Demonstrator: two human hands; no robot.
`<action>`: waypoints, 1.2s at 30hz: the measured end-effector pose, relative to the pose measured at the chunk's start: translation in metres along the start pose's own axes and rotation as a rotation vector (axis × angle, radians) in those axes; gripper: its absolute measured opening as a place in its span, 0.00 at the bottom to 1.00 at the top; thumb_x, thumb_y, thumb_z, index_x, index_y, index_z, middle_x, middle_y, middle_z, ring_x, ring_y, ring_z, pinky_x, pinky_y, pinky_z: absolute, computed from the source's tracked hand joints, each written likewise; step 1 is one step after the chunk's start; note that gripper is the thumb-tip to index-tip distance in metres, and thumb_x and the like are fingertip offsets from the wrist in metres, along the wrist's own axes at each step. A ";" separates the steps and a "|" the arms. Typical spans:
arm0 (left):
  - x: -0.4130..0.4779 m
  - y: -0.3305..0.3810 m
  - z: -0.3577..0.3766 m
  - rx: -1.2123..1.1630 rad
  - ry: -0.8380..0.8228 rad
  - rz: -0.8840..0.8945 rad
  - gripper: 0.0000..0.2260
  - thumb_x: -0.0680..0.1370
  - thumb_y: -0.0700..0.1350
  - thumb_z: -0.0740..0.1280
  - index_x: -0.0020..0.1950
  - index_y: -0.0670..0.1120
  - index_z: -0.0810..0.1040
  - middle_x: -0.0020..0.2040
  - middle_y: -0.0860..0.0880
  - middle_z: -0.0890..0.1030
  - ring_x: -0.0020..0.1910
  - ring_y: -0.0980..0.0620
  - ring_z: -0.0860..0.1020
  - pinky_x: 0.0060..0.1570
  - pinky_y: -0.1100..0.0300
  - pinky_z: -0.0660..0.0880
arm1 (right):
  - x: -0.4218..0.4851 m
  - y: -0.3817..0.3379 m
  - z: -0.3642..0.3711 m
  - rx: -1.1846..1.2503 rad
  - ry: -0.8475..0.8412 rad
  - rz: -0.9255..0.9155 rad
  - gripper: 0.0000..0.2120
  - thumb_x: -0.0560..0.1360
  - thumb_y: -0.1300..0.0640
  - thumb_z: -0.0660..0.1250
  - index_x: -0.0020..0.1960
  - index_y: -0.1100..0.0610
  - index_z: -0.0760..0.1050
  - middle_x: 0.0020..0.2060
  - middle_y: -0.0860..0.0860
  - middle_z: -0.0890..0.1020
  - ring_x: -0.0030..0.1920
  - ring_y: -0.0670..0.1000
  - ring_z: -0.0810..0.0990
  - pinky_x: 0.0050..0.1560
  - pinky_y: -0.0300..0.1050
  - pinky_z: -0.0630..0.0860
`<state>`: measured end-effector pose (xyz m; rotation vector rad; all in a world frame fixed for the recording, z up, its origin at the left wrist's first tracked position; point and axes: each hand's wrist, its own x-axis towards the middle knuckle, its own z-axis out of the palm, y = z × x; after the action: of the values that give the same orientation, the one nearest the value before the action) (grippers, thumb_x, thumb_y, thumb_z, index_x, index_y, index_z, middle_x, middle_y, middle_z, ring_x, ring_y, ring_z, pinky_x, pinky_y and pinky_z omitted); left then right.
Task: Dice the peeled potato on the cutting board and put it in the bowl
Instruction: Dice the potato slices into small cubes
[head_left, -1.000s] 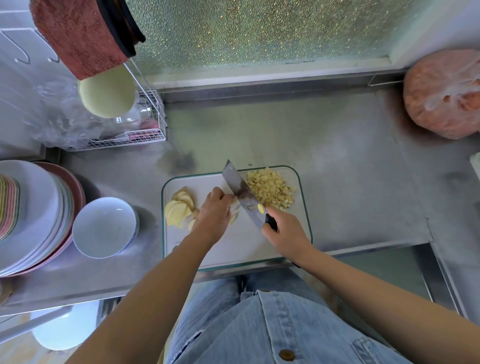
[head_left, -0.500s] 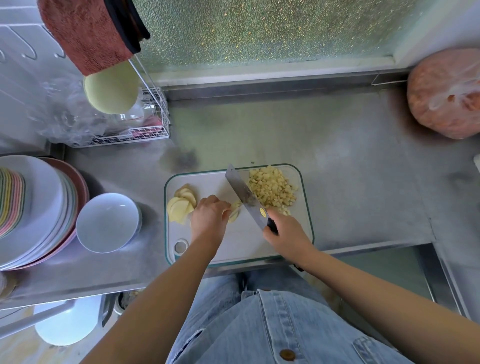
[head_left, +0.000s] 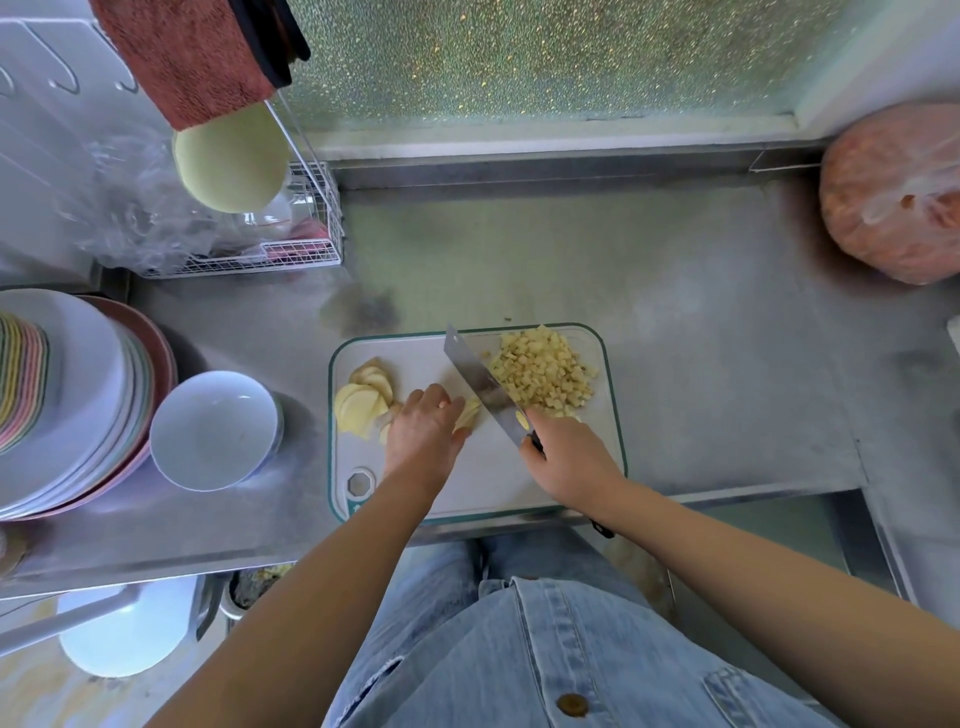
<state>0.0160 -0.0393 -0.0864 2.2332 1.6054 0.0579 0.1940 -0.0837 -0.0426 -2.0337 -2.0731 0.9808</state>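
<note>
1. Head view gives me the steel counter (head_left: 675, 312). The cutting board (head_left: 519, 483) lies on it at the near edge, directly ahead of the person.
2. The bowl (head_left: 215, 431) stands on the counter just left of the board, apart from it. I see no potato in it.
3. The diced pile (head_left: 543, 374) occupies the board's far right corner. The uncut slices (head_left: 363, 400) lie fanned at its left edge.
4. The right hand (head_left: 566, 457) has its fingers wrapped around the handle of the knife (head_left: 475, 376). The blade runs diagonally from that hand toward the far left, with the pile on its right side.
5. The left hand (head_left: 423, 436) is curled, knuckles up, over the held slices (head_left: 467, 413), clamping them to the board between the fan and the pile.
6. Governing relation: the held slices protrude rightward from the left fingertips, and the blade stands just beside that exposed end. I cannot tell their long axis for certain. I judge that the next cut needs the blade to step left, toward the knuckles.
7. Judged progress: dicing is past half, and transfer to the bowl is not yet begun.
</note>
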 end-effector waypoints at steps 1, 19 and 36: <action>0.000 -0.001 0.000 -0.004 0.000 0.003 0.13 0.72 0.45 0.74 0.55 0.43 0.82 0.50 0.43 0.79 0.48 0.41 0.76 0.43 0.51 0.74 | 0.001 0.000 0.002 -0.017 -0.008 0.004 0.02 0.78 0.60 0.56 0.46 0.58 0.66 0.27 0.49 0.66 0.30 0.54 0.67 0.30 0.47 0.57; -0.006 -0.006 0.000 0.054 0.036 0.016 0.24 0.60 0.51 0.82 0.50 0.41 0.82 0.43 0.44 0.80 0.43 0.41 0.78 0.41 0.52 0.77 | 0.012 -0.010 0.006 0.079 0.005 0.011 0.04 0.77 0.62 0.57 0.42 0.59 0.65 0.26 0.48 0.64 0.26 0.46 0.63 0.28 0.41 0.54; -0.001 -0.006 0.006 0.094 0.092 -0.006 0.14 0.57 0.47 0.83 0.36 0.45 0.83 0.35 0.48 0.79 0.37 0.44 0.77 0.34 0.56 0.75 | 0.011 -0.015 0.021 -0.023 -0.101 0.015 0.04 0.77 0.61 0.56 0.51 0.58 0.67 0.27 0.48 0.64 0.31 0.52 0.67 0.30 0.45 0.58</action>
<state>0.0116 -0.0398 -0.0936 2.3275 1.6952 0.0871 0.1701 -0.0801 -0.0560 -2.0541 -2.1303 1.0885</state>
